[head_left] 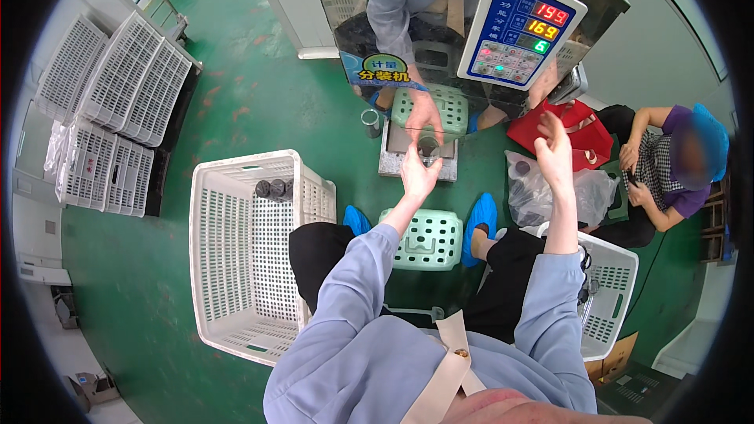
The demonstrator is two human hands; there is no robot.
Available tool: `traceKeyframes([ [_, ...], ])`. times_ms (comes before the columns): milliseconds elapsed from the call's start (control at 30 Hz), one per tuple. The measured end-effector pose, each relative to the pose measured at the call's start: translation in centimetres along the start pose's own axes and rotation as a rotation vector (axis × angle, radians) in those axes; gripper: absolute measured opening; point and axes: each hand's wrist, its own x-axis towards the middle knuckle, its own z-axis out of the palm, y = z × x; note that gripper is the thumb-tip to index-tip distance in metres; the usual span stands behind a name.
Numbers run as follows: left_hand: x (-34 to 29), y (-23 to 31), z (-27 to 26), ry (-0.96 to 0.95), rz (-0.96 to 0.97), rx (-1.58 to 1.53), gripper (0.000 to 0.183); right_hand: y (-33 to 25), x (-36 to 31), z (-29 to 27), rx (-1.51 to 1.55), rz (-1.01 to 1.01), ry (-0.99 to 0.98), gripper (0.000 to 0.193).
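Observation:
My left hand (419, 170) is closed around a small clear jar (429, 151), held at the front of a filling machine over a metal platform (391, 159). The machine's shiny front (369, 27) reflects my arm and a green stool. My right hand (554, 145) is raised, fingers apart and holding nothing, just below the blue-and-white control panel (521, 30) with lit digits. Another clear jar (371, 123) stands at the platform's left side. What is inside the jar in my left hand is hard to make out.
A large white crate (206, 259) holding several dark jars (277, 188) stands at my left. At my right is a white crate (620, 283) with jars. A green stool (424, 241) sits between my feet. Beyond are a plastic bag (593, 192), a red bag (577, 137) and a seated co-worker (675, 157).

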Motion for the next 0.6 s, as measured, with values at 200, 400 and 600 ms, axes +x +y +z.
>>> traceKeyframes([
  [200, 0.0, -0.6, -0.1, 0.055, 0.033, -0.006, 0.070, 2.5, 0.2, 3.4, -0.276, 0.088, -0.296, 0.047],
  [400, 0.1, 0.1, -0.3, 0.034, 0.014, -0.031, 0.071, 7.7, 1.4, 10.7, -0.111, 0.236, -0.459, 0.060],
  [600, -0.1, -0.1, -0.2, 0.060, 0.029, -0.044, 0.072, 11.2, 0.9, 21.0, 0.615, 0.625, 0.132, 0.066],
])
